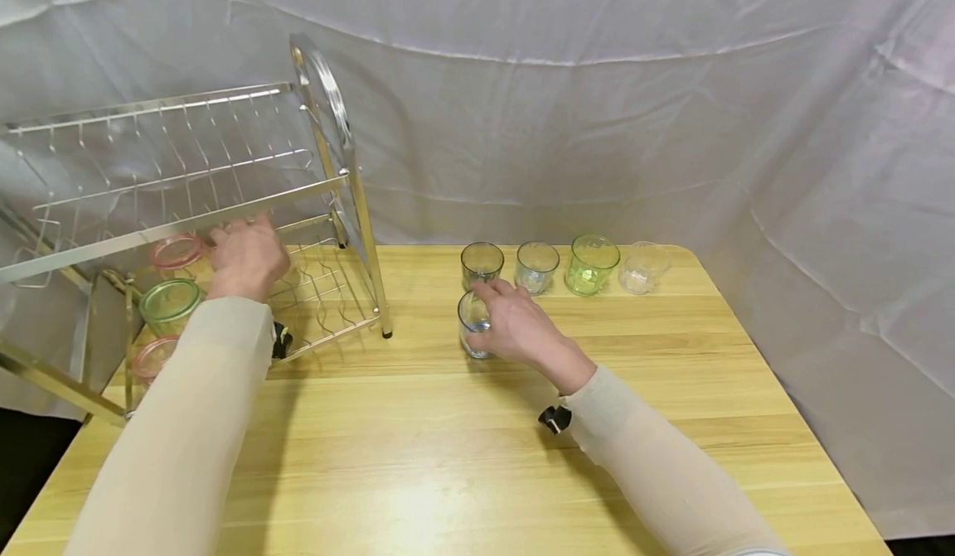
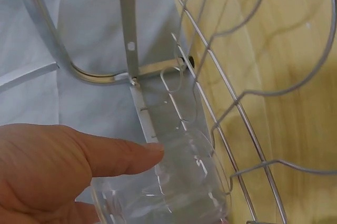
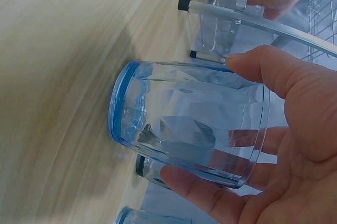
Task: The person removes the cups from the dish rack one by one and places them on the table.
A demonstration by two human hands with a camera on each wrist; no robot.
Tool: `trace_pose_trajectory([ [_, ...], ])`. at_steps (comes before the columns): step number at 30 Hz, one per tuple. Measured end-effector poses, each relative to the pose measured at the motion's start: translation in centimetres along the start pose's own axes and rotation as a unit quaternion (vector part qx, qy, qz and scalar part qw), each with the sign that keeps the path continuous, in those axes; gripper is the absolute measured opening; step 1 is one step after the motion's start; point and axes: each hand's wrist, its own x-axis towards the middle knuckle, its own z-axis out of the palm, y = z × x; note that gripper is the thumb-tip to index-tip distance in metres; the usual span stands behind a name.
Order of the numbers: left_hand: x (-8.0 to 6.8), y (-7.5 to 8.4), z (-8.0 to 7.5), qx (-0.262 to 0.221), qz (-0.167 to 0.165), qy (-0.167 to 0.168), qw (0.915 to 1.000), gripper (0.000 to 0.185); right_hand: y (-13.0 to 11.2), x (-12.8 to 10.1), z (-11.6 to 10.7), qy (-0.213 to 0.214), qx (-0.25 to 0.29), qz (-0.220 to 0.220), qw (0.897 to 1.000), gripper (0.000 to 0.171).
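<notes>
My right hand (image 1: pixel 498 314) grips a blue-tinted glass (image 1: pixel 473 326) standing on the wooden table (image 1: pixel 448 456). In the right wrist view the thumb and fingers of that hand (image 3: pixel 205 118) wrap round the blue-tinted glass (image 3: pixel 179 124), whose base rests on the wood. My left hand (image 1: pixel 246 256) reaches into the lower tier of a metal dish rack (image 1: pixel 358 200). Seen from the left wrist, my left hand (image 2: pixel 79 166) holds a clear glass (image 2: pixel 179 192) with the thumb along its side, against the rack's wire shelf (image 2: pixel 247 129).
Behind my right hand stands a row of glasses: dark grey (image 1: pixel 481 263), pale clear (image 1: pixel 537 266), green (image 1: pixel 592 264) and clear (image 1: pixel 643 268). In the rack's lower tier sit a pink glass (image 1: pixel 175 251), a green one (image 1: pixel 170 303) and another pink one (image 1: pixel 152 357). A white cloth hangs behind.
</notes>
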Motion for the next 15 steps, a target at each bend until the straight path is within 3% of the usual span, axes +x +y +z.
trace_pose_trajectory([
  [15, -0.14, 0.08, 0.05, 0.055, -0.001, 0.027, 0.9981, 0.057, 0.05, -0.09, -0.03, -0.001, 0.006, 0.009, 1.0, 0.085],
])
